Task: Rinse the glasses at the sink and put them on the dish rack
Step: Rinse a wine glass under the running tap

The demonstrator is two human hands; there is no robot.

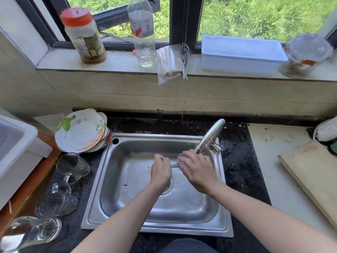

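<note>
Both hands are over the sink (pixel 127 212). The left hand (pixel 161 173) has its fingers closed around the handle of 1 glass mug (pixel 179 164). The right hand (pixel 197 169) wraps its fingers around the mug's body, right under the tap (pixel 209 136).

The wet mug could slip and hit the steel sink, because wet glass is slippery. It could also bump the tap, which is very close.

I count 3 other glasses (pixel 52 203) lying on the dark table at the left, near a stack of plates (pixel 80 132). I see no dish rack.
</note>
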